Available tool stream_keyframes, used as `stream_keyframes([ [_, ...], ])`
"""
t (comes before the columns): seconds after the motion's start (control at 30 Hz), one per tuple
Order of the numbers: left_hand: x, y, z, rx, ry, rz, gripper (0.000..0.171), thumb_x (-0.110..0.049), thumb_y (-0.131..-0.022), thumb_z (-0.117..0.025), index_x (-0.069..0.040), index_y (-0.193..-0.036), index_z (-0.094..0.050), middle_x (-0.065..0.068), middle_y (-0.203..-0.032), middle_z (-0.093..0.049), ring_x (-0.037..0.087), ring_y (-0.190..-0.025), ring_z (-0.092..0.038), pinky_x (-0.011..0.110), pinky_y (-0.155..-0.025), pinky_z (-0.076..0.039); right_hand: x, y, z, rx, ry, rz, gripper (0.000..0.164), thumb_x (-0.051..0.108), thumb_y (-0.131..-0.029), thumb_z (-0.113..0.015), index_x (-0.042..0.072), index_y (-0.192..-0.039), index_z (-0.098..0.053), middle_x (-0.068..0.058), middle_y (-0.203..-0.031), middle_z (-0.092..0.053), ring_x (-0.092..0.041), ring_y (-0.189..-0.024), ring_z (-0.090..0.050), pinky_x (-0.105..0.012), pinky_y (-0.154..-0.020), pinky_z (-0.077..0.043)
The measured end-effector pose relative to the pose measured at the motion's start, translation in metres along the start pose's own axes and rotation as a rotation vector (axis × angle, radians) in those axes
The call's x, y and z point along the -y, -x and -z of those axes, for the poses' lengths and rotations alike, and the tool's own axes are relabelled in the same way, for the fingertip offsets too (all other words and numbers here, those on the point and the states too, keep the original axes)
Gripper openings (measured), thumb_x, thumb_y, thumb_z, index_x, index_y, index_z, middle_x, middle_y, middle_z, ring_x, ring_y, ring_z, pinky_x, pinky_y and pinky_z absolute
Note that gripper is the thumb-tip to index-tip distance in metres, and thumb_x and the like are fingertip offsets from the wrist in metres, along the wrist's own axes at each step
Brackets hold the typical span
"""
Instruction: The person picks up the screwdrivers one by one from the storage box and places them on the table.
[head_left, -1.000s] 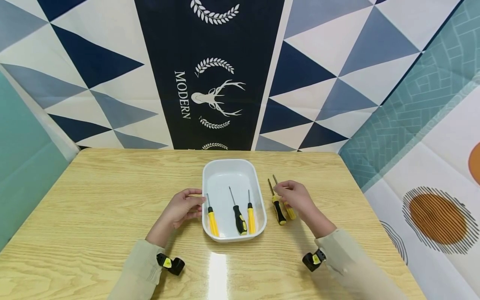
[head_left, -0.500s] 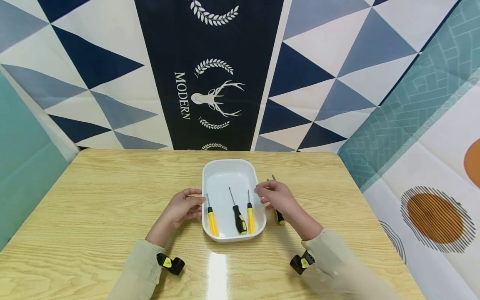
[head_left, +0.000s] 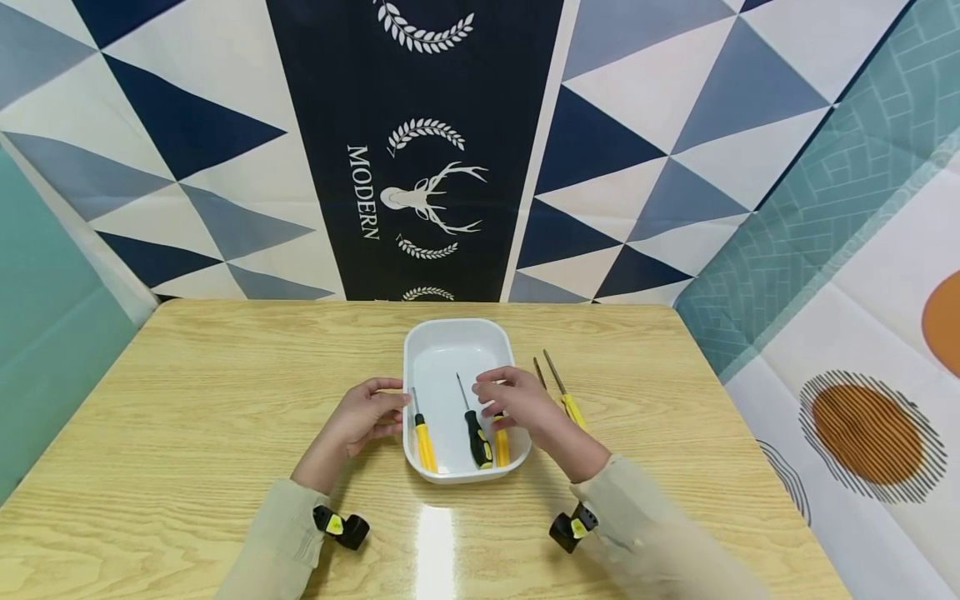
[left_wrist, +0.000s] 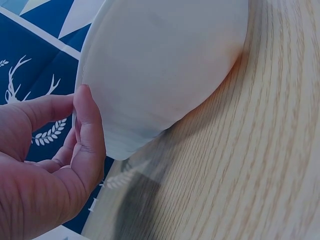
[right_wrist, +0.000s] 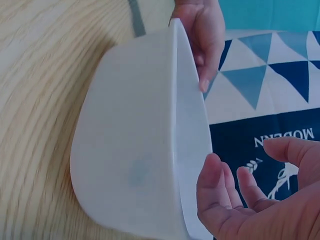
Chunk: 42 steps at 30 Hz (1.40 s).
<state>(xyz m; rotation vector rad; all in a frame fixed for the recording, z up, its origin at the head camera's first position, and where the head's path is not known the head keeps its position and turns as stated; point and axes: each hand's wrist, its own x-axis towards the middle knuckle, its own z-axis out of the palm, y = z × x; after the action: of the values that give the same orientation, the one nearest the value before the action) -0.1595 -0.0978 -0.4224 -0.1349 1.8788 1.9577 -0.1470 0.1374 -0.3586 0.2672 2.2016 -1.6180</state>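
Note:
A white plastic basin (head_left: pixel 461 478) stands on the table, its left rim pinched between the thumb and fingers of my left hand (head_left: pixel 367 412). My right hand (head_left: pixel 513 402) hovers over the basin's right side, fingers loosely bent, holding nothing; the right wrist view shows its fingers apart. Inside lie a yellow-handled screwdriver (head_left: pixel 425 446) at left, a black-and-yellow screwdriver (head_left: pixel 479 442) in the middle, and another yellow-handled screwdriver (head_left: pixel 502 446) partly covered by my right hand. Right of the basin, a yellow screwdriver (head_left: pixel 572 409) and a second one's shaft (head_left: pixel 539 372) show past my wrist.
The wooden table (head_left: pixel 247 375) stretches out on both sides of the basin. Behind it hangs a patterned cloth (head_left: pixel 420 167), and another cloth (head_left: pixel 862 417) covers the right side. Each sleeve cuff carries a small black camera (head_left: pixel 573 528).
My right hand has left the screwdrivers on the right and moved left over the basin, uncovering part of the yellow one. The left hand and basin have stayed in place.

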Motion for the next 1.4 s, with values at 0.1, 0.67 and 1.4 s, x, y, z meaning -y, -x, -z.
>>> stream_keyframes([
  [0.1, 0.001, 0.000, 0.000, 0.002, 0.006, 0.001, 0.048, -0.013, -0.090, -0.060, 0.001, -0.132, -0.043, 0.003, -0.083, -0.059, 0.009, -0.068, -0.059, 0.023, -0.065, -0.057, -0.001, -0.001, -0.006, 0.030, -0.025, -0.001, 0.034, 0.022, -0.089, -0.060, 0.005, -0.118, -0.057, -0.018, -0.109, -0.060, -0.024, -0.083, -0.062, -0.033, -0.066, -0.058],
  [0.67, 0.001, -0.002, 0.000, -0.015, 0.013, 0.020, 0.046, -0.012, -0.090, -0.060, 0.000, -0.131, -0.043, 0.003, -0.084, -0.060, 0.010, -0.069, -0.059, 0.023, -0.065, -0.057, -0.009, -0.014, -0.034, 0.117, -0.047, -0.045, 0.038, 0.023, -0.090, -0.060, 0.001, -0.120, -0.053, -0.017, -0.105, -0.060, -0.017, -0.076, -0.060, -0.029, -0.061, -0.057],
  [1.4, 0.003, -0.003, -0.001, -0.009, 0.016, 0.021, 0.047, -0.012, -0.089, -0.060, 0.001, -0.131, -0.043, 0.000, -0.081, -0.060, 0.009, -0.068, -0.059, 0.023, -0.065, -0.057, -0.014, -0.023, -0.060, 0.151, -0.038, -0.062, 0.037, 0.021, -0.086, -0.061, 0.000, -0.116, -0.056, -0.018, -0.105, -0.060, -0.018, -0.078, -0.057, -0.028, -0.057, -0.056],
])
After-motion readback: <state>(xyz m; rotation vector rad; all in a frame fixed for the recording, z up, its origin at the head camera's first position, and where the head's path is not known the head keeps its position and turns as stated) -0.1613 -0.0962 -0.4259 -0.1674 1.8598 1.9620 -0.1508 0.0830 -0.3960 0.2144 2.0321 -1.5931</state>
